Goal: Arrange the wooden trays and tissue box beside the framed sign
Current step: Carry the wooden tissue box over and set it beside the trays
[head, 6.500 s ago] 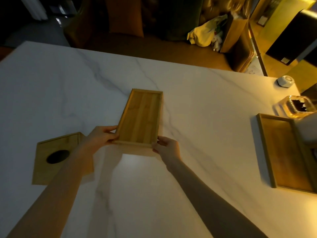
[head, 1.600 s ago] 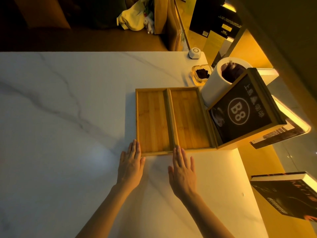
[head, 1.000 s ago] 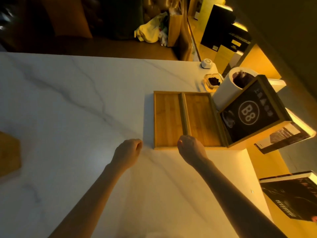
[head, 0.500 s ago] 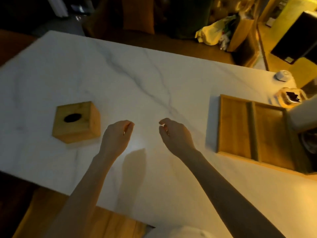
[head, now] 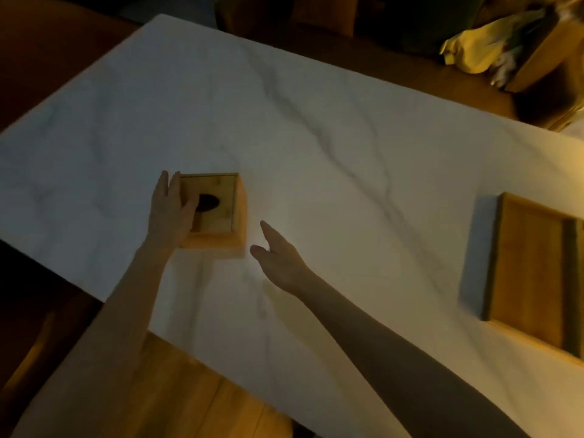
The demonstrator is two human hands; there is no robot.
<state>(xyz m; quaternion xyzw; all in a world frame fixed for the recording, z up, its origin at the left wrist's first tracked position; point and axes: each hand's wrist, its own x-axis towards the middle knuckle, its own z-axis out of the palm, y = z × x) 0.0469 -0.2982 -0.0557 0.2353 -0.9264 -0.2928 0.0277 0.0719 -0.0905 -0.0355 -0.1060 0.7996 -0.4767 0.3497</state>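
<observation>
A person's left hand (head: pixel 169 213) lies flat against the left side of a square wooden tissue box with a dark oval opening (head: pixel 218 213), fingers straight, not closed around it. The right hand (head: pixel 278 254) hovers open just right of the box. Wooden trays (head: pixel 534 273) sit well apart at the white marble table's (head: pixel 316 121) right edge.

Left side and near-left corner of square wooden tissue box with dark oval opening (head: pixel 218 210) covered by flat, spread left hand (head: pixel 169 213), contact there not visible. Second rectangular wooden tray (head: pixel 575 286) cropped by right picture edge, only a sliver showing beside the full shallow wooden tray (head: pixel 531 276); whole frame dim and motion-blurred. Pale yellow crumpled bag (head: pixel 474 50) at top right too soft to identify, partly blocked by tan box-like shape (head: pixel 543 42) running off frame.
</observation>
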